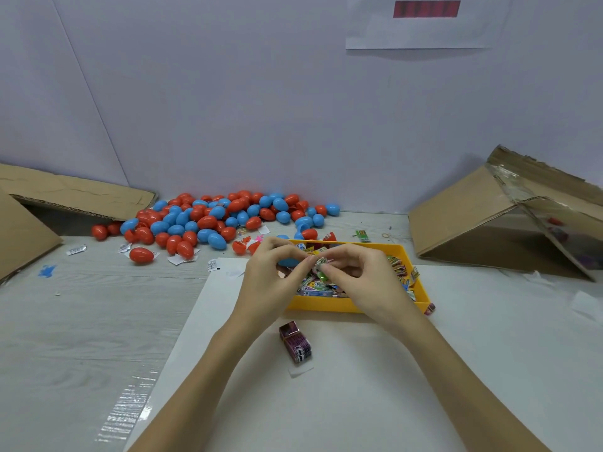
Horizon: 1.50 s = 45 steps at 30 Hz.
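Over the yellow tray [326, 306], at the middle of the bench [81, 321]: green-and-white packet [321, 268] held up between both hands, above the tray's contents and not resting on them; left hand [270, 277] — grip pinching the packet's left end between thumb and forefinger, other fingers curled; right hand [362, 278] — grip likewise pinching the packet's right end from above; fingertips of the two hands nearly meeting.

Inside tray: heap of small printed packets [403, 272], mixed colours; blue object [288, 263] partly hidden behind the left hand, kind not determinable.

In front of tray, on white sheet [326, 409]: purple box [295, 343], lying flat, well apart from both hands; smaller purple packet [430, 308] just beside the tray's near right corner.

Beyond tray, against the wall: pile of red and blue plastic eggs [208, 220], some split into halves, paper slips scattered among them.

At left edge of bench: left cardboard box [65, 194], tipped on its side; at right edge: right cardboard box [473, 220], also tipped, taped flap raised.

On wall above: white paper [368, 31] bearing a red bar.
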Each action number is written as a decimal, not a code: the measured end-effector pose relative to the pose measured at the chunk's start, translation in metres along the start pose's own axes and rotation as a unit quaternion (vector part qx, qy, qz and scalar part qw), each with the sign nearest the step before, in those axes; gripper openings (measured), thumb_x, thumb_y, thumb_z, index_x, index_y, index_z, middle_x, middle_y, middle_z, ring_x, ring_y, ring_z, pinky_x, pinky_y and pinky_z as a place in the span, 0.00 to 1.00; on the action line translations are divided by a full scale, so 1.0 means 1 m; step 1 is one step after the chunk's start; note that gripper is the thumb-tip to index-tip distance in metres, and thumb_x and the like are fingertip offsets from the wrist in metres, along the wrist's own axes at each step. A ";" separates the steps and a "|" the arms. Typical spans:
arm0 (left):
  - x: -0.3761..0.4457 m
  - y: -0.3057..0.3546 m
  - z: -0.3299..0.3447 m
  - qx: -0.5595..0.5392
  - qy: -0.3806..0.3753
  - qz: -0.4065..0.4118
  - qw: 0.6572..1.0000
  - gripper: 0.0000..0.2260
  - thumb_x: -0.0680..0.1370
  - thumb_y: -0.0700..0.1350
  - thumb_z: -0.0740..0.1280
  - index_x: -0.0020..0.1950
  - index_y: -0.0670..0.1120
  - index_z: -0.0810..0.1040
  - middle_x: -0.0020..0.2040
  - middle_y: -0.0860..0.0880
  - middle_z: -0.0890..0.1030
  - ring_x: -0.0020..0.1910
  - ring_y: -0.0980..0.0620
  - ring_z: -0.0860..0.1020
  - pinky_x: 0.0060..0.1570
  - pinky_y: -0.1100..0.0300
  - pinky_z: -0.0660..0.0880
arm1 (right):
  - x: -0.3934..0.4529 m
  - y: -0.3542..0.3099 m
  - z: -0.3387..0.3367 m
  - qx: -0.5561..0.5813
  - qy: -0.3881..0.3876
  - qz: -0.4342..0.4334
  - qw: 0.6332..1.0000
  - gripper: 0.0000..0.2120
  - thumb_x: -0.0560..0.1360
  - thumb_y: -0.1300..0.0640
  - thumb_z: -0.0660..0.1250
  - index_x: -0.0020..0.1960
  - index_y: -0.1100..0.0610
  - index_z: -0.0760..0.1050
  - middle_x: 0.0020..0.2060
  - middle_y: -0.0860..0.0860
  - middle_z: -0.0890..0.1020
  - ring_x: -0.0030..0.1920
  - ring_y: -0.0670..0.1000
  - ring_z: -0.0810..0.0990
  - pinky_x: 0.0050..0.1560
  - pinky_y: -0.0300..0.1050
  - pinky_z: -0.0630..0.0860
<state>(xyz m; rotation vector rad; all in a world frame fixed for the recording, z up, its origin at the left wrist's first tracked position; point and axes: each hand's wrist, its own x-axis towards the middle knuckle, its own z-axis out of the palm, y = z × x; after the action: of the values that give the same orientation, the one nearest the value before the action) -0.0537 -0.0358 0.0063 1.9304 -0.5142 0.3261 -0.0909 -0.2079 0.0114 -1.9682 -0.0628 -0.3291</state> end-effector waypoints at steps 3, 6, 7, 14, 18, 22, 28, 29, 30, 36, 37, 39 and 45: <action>-0.001 0.001 0.000 0.006 0.018 0.015 1.000 0.02 0.78 0.45 0.74 0.47 0.47 0.86 0.52 0.50 0.77 0.52 0.59 0.77 0.49 0.70 0.73 | 0.001 0.001 -0.001 0.000 0.022 0.007 1.000 0.08 0.77 0.58 0.75 0.55 0.53 0.84 0.44 0.48 0.87 0.47 0.45 0.86 0.52 0.45 0.84; -0.002 0.002 0.000 -0.004 0.018 0.012 1.000 0.03 0.77 0.48 0.74 0.47 0.49 0.86 0.51 0.51 0.78 0.53 0.58 0.77 0.49 0.67 0.75 | 0.002 0.001 0.000 0.000 0.032 0.011 0.999 0.08 0.76 0.55 0.75 0.54 0.53 0.84 0.42 0.47 0.87 0.45 0.43 0.86 0.49 0.42 0.83; -0.002 0.002 0.000 0.001 0.010 0.011 1.000 0.03 0.77 0.47 0.74 0.47 0.49 0.86 0.52 0.51 0.77 0.54 0.57 0.77 0.50 0.65 0.76 | 0.001 0.001 0.000 0.000 0.035 0.009 0.999 0.07 0.76 0.54 0.75 0.54 0.53 0.84 0.42 0.47 0.87 0.44 0.42 0.85 0.47 0.39 0.83; -0.002 0.003 -0.003 0.012 0.011 0.013 1.000 0.02 0.77 0.43 0.74 0.48 0.46 0.86 0.52 0.50 0.77 0.53 0.62 0.75 0.48 0.70 0.74 | 0.000 0.001 0.000 0.022 0.004 0.022 1.000 0.02 0.78 0.54 0.73 0.50 0.49 0.84 0.44 0.46 0.87 0.47 0.44 0.85 0.47 0.41 0.84; -0.003 0.005 -0.002 -0.008 0.001 -0.001 1.000 0.04 0.80 0.45 0.71 0.53 0.49 0.86 0.53 0.51 0.78 0.53 0.60 0.76 0.49 0.70 0.73 | 0.000 0.002 -0.003 0.056 0.014 0.052 0.997 0.03 0.79 0.54 0.72 0.48 0.51 0.85 0.40 0.48 0.87 0.43 0.46 0.86 0.38 0.39 0.82; -0.003 0.006 -0.004 -0.050 -0.047 -0.012 0.998 0.16 0.84 0.40 0.63 0.68 0.56 0.78 0.59 0.50 0.78 0.57 0.55 0.78 0.56 0.62 0.76 | 0.001 0.002 -0.005 0.082 0.055 0.088 0.991 0.09 0.79 0.50 0.71 0.46 0.54 0.86 0.38 0.47 0.88 0.41 0.44 0.87 0.36 0.35 0.79; -0.007 0.007 0.000 -0.135 -0.085 -0.036 0.987 0.13 0.82 0.40 0.68 0.65 0.49 0.73 0.58 0.52 0.83 0.56 0.58 0.83 0.58 0.59 0.79 | 0.001 0.001 -0.006 0.067 0.090 0.085 0.990 0.12 0.79 0.47 0.71 0.48 0.54 0.87 0.38 0.46 0.88 0.42 0.44 0.87 0.40 0.39 0.80; -0.007 0.006 0.001 -0.123 -0.091 -0.032 0.988 0.12 0.81 0.40 0.68 0.64 0.48 0.74 0.58 0.52 0.82 0.57 0.58 0.82 0.59 0.58 0.79 | 0.001 0.001 -0.005 0.062 0.092 0.082 0.990 0.12 0.79 0.46 0.71 0.49 0.54 0.87 0.39 0.46 0.88 0.43 0.45 0.87 0.42 0.40 0.80; -0.007 0.005 0.002 -0.113 -0.095 -0.026 0.989 0.11 0.81 0.41 0.68 0.64 0.47 0.75 0.58 0.52 0.82 0.58 0.58 0.82 0.60 0.57 0.79 | 0.001 0.000 -0.005 0.061 0.091 0.080 0.991 0.12 0.78 0.46 0.71 0.50 0.54 0.87 0.40 0.46 0.88 0.43 0.46 0.87 0.43 0.41 0.81; -0.006 0.005 0.002 -0.073 -0.067 0.008 0.995 0.13 0.81 0.45 0.69 0.65 0.48 0.79 0.56 0.52 0.83 0.54 0.57 0.83 0.53 0.63 0.79 | 0.000 0.000 -0.002 0.066 0.098 0.076 0.990 0.12 0.78 0.46 0.72 0.52 0.53 0.87 0.41 0.45 0.88 0.43 0.45 0.87 0.43 0.41 0.81; -0.006 0.005 0.002 -0.066 -0.057 0.019 0.996 0.13 0.80 0.45 0.70 0.65 0.48 0.80 0.56 0.52 0.82 0.52 0.57 0.83 0.52 0.64 0.79 | 0.000 0.001 -0.002 0.076 0.094 0.072 0.990 0.11 0.78 0.47 0.72 0.52 0.53 0.87 0.41 0.45 0.88 0.43 0.44 0.87 0.41 0.39 0.80; -0.006 0.004 0.003 -0.054 -0.041 0.034 0.997 0.14 0.79 0.44 0.72 0.65 0.48 0.81 0.56 0.52 0.81 0.51 0.56 0.82 0.51 0.64 0.79 | -0.001 0.001 -0.001 0.112 0.073 0.066 0.989 0.08 0.78 0.50 0.72 0.52 0.52 0.87 0.42 0.46 0.88 0.42 0.45 0.87 0.38 0.34 0.78; -0.006 0.004 0.005 -0.150 -0.017 -0.030 0.988 0.12 0.78 0.44 0.74 0.61 0.48 0.80 0.51 0.52 0.85 0.52 0.54 0.84 0.54 0.60 0.81 | -0.001 -0.002 -0.001 0.184 0.061 0.055 0.980 0.11 0.76 0.56 0.75 0.58 0.55 0.85 0.46 0.47 0.89 0.47 0.45 0.87 0.43 0.35 0.80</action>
<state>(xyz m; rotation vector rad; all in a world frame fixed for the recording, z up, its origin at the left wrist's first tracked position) -0.0609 -0.0405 0.0051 1.6575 -0.4953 0.1667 -0.0923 -0.2079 0.0136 -1.5756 0.0619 -0.3391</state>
